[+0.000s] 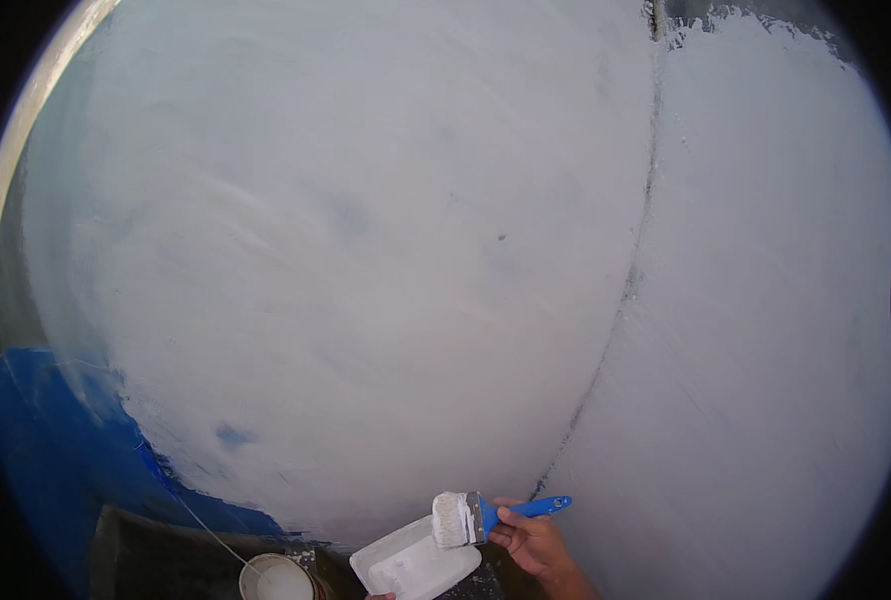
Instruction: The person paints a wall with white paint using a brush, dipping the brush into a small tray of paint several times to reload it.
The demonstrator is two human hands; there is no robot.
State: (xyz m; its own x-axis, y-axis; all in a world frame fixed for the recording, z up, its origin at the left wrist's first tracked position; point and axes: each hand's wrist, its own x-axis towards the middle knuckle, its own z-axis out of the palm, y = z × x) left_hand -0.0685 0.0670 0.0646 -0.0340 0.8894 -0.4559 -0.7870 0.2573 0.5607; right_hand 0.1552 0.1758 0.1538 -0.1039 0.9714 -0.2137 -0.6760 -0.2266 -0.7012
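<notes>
My right hand (534, 548) is closed round the blue handle of a wide paintbrush (459, 519), low in the middle of the head view. White paint coats its bristles, which are over the far right edge of a shallow white paint tray (406, 558). Only the fingertips of my left hand (381, 597) show, pressed at the tray's near edge; the rest lies below the picture. White paint lies in the tray. Beyond both hands rises a wall (366, 300) covered in white paint, thin in places.
A dark, rough corner line (628, 285) divides the wall from another whitened wall (756, 300) at the right. Bare blue wall (46, 440) shows at lower left. A bucket (281, 578) of whitish liquid stands left of the tray, with a thin pale line running up from it.
</notes>
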